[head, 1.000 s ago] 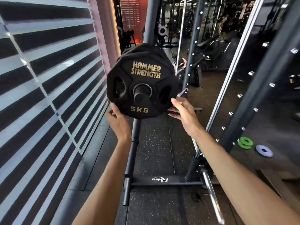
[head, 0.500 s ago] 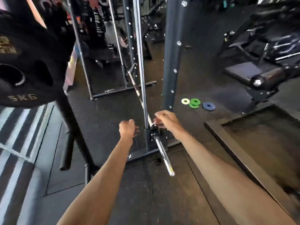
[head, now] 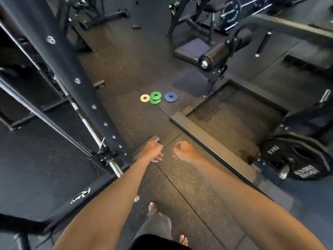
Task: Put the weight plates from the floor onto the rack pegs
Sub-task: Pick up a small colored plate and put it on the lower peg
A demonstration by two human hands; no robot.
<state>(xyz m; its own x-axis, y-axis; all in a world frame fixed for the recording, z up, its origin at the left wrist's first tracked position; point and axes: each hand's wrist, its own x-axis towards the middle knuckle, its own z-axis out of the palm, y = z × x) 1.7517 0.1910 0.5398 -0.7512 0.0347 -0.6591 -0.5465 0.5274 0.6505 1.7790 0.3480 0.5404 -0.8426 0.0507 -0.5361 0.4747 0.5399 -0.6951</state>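
**Between loads: both hands empty, next plates lying on the floor ahead.**

The rack upright (head: 72, 78) stands at left. Past it on the rubber floor lie a yellow plate (head: 145, 97), two stacked green plates (head: 155, 98) against it, and a blue plate (head: 170, 97) just beside. The left hand (head: 153, 152) and right hand (head: 183, 152) hang well short of them, fingers loosely curled, gripping nothing. Judged step: approach for pickup — the next move calls for stepping in, stooping and gripping a rim.

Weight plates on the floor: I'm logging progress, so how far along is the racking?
Done: no racked plate shows in this view. In hand: nothing; left hand and right hand are empty. Left: the yellow plate, two stacked green plates and blue plate lie on the floor.
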